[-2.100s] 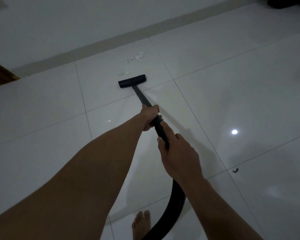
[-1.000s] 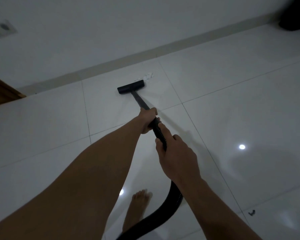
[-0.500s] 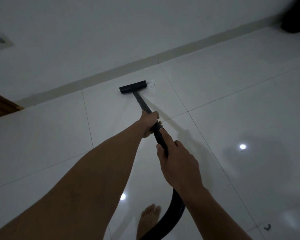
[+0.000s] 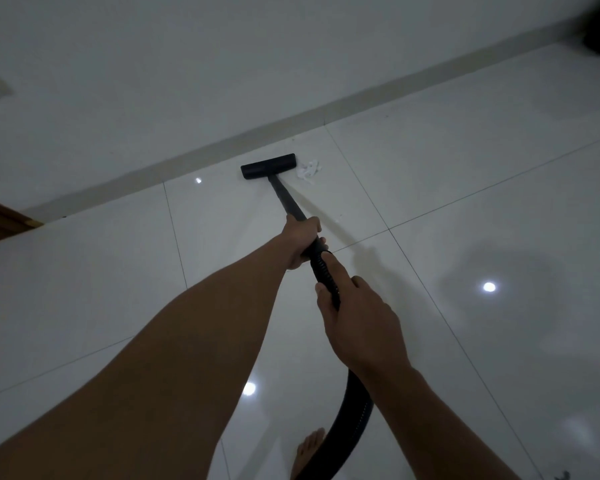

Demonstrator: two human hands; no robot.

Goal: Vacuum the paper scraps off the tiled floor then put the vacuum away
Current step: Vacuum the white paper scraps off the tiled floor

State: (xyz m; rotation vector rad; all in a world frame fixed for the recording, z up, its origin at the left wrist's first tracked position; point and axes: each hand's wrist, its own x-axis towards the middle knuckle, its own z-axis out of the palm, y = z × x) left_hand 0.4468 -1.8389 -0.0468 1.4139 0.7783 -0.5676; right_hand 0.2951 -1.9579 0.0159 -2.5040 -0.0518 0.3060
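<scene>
Dim greyish view, lamp glare spots on glossy floor (image 4: 465, 188), soft shadows, bent edges

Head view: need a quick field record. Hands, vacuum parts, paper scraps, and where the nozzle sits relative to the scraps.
left hand: grips the black rigid vacuum wand where it meets the hose
right hand: grips the black ribbed hose, behind the left hand
nozzle: flat black floor head, on the glossy white tiled floor, near the beige skirting strip
scraps: white paper scraps, just right of the floor head, not yet picked up
other: bare foot at the bottom edge
</scene>
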